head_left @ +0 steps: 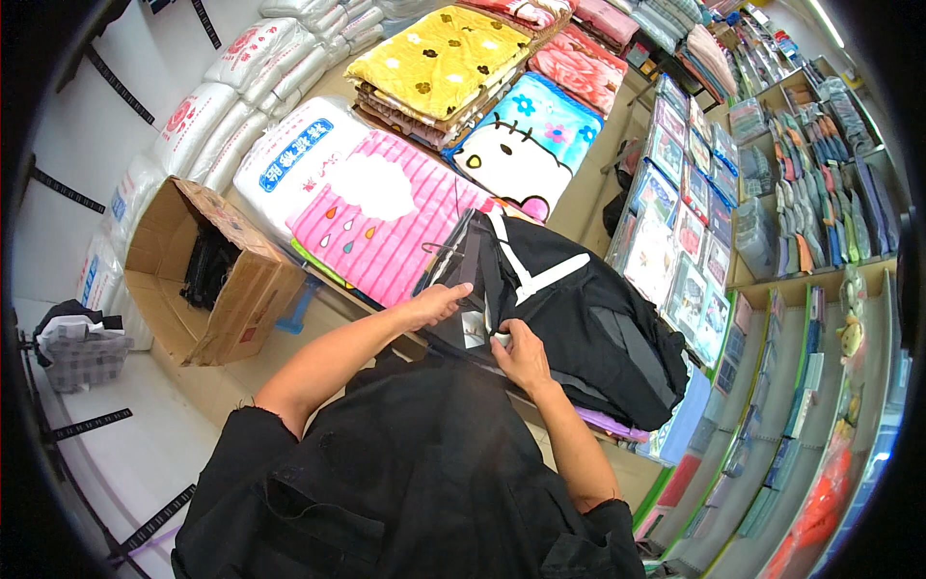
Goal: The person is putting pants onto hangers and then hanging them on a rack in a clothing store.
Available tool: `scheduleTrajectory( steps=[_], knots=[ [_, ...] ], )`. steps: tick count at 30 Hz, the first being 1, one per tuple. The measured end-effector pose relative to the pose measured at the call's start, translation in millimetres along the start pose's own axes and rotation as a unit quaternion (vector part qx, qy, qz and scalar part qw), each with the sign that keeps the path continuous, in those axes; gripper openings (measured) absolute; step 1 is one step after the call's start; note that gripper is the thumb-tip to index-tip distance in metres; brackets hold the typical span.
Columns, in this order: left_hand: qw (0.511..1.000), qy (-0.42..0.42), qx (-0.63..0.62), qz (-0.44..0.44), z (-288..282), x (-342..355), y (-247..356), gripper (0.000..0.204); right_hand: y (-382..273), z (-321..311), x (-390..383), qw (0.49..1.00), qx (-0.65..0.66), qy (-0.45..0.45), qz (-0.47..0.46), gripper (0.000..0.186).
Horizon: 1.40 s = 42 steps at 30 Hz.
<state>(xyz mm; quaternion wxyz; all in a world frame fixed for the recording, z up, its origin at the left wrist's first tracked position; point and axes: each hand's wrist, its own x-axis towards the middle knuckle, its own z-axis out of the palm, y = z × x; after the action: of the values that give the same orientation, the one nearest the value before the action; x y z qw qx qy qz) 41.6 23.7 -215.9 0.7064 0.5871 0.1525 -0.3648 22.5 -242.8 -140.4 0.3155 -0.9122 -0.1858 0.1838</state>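
Observation:
A pile of black clothing [603, 347] with grey parts lies on the table in front of me, with a white plastic hanger [526, 287] on top and a metal hanger hook [442, 248] at its left end. My left hand [442, 304] is closed on a dark, strap-like edge at the left of the clothing. My right hand [518, 352], just right of it and lower, has finger and thumb pinched on a small white piece, too small to name, against the black fabric.
Folded blankets [429, 58] cover the table beyond and left. A cardboard box [256, 299] stands at left beside white wrapped bundles [198, 140]. Packaged goods [666, 193] lie to the right, beside shelves [772, 376] of merchandise. My dark clothing fills the lower middle.

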Motion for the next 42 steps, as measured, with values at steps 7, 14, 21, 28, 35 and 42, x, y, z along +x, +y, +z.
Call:
scheduleTrajectory(
  steps=[7, 14, 21, 28, 35, 42],
  knots=[
    [0.997, 0.057, 0.024, 0.036, 24.2, 1.8, -3.1, 0.063, 0.1, -2.7, -4.1, 1.000, 0.016, -0.001, -0.007, 0.029],
    [0.995, 0.074, 0.051, 0.053, 28.3, 8.2, -3.1, 0.060, 1.8, -3.4, -3.8, 0.999, 0.011, 0.006, -0.029, 0.027],
    [0.992, 0.090, 0.075, 0.050, 36.6, 7.3, 2.1, 0.060, -1.0, -1.5, -4.4, 0.999, 0.000, 0.013, -0.046, 0.026],
    [0.987, 0.094, 0.109, 0.077, 36.9, 26.5, -18.0, 0.067, 1.7, 3.0, -2.2, 0.994, -0.017, 0.043, -0.104, 0.026],
    [0.968, 0.095, 0.223, 0.065, 43.4, 23.3, -7.9, 0.078, -3.6, 2.8, 1.5, 0.991, -0.052, 0.016, -0.124, 0.025],
    [0.980, 0.087, 0.177, 0.020, 67.0, -7.7, 23.9, 0.079, -18.9, -8.4, 1.2, 0.991, -0.118, 0.064, 0.011, 0.043]
  ],
)
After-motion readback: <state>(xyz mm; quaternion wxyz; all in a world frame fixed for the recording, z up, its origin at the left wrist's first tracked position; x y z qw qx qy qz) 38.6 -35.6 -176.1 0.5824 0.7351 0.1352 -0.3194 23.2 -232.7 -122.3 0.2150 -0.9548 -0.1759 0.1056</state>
